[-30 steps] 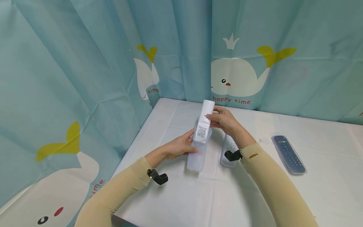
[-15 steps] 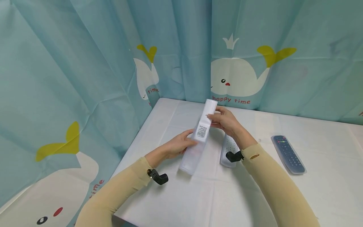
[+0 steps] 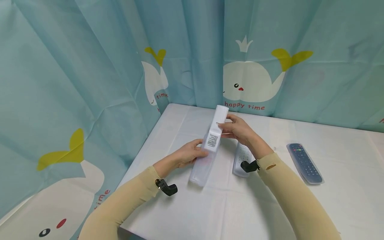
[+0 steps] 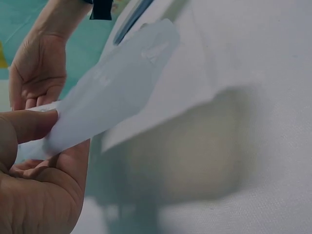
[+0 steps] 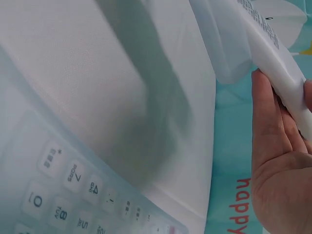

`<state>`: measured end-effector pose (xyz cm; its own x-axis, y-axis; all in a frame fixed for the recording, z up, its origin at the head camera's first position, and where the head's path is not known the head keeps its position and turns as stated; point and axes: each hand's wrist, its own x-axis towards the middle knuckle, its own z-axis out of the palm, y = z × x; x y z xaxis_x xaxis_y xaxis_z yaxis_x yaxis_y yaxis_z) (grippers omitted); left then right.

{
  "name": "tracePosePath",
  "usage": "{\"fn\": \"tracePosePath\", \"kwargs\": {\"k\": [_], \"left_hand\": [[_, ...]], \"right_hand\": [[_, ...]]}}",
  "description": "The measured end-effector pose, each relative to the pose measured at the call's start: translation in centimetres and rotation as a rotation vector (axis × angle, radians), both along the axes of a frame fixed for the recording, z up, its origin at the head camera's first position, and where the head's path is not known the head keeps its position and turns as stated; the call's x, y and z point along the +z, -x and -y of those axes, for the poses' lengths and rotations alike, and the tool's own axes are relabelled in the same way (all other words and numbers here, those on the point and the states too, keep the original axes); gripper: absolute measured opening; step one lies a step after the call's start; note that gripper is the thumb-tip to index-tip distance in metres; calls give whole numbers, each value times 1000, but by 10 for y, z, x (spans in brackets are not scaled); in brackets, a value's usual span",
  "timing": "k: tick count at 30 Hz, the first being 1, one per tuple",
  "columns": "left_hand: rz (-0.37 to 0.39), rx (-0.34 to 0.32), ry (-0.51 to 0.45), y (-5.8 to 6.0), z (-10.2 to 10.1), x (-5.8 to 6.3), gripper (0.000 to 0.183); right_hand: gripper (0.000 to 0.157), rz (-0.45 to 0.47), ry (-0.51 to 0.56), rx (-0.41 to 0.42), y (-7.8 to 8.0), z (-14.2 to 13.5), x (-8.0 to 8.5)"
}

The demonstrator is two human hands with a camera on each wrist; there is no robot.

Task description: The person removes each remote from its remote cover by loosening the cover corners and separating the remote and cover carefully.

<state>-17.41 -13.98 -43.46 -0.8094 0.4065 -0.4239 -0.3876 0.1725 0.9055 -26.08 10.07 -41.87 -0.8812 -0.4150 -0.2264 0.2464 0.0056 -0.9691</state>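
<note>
A white remote control (image 3: pixel 221 115) with a printed label on its back is tilted above the table. My right hand (image 3: pixel 238 130) grips its upper part, thumb on the back face and fingers behind. Below, a translucent soft sleeve (image 3: pixel 201 171) extends from the remote's lower end, pinched between the thumb and fingers of my left hand (image 3: pixel 188 154). How far the remote sits inside the sleeve I cannot tell. In the left wrist view, the sleeve's free end (image 4: pixel 126 73) looks flat. A sleeve flap (image 5: pixel 222 39) hangs beside the remote in the right wrist view.
A white remote in a clear cover (image 3: pixel 243 155) lies under my right wrist. Farther right lies a dark blue remote (image 3: pixel 305 163) in a clear cover. Blue curtains (image 3: pixel 186 50) stand behind and left of the white table (image 3: pixel 180 210).
The sleeve's lower end has swung left and toward me, then stayed nearly still. The remote has tilted slightly with it, and both hands keep their hold.
</note>
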Motion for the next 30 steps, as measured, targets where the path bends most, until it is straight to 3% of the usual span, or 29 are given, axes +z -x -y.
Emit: {"fn": "tracePosePath", "kwargs": {"k": [9, 22, 30], "left_hand": [[3, -17, 6, 0, 0, -1, 67], [10, -32, 27, 4, 4, -5, 68], [11, 8, 17, 5, 13, -6, 69]], "right_hand": [[62, -47, -4, -29, 4, -8, 4], [56, -127, 90, -231, 10, -33, 18], [52, -200, 23, -220, 10, -35, 12]]}}
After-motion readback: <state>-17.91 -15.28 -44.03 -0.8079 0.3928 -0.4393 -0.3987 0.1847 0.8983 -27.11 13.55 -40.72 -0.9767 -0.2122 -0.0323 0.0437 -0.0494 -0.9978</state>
